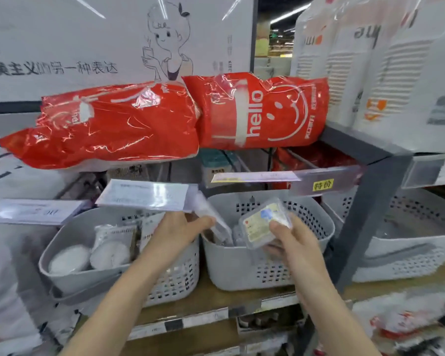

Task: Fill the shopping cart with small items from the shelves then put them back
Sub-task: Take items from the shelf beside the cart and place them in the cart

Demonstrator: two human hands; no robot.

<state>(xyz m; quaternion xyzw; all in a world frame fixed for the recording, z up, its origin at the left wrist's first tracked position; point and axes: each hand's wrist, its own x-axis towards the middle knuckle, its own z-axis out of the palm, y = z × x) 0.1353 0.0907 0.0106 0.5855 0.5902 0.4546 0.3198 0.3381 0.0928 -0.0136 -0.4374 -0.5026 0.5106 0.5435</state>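
Note:
My right hand (290, 240) grips a small clear plastic box (263, 222) with a yellow and blue label, holding it over the middle grey basket (242, 268). My left hand (183, 227) pinches a thin clear packet (211, 217) that tilts down into the same basket's left side. Both hands are at the shelf, a little above the basket rim. The basket's contents are mostly hidden behind the hands. No shopping cart is in view.
A left grey basket (70, 281) holds round white packs (108, 250). A third basket (409, 255) stands at the right behind a grey shelf post (365, 222). Red "hello" bags (254, 114) overhang above, with price tag holders (149, 194) sticking out over the baskets.

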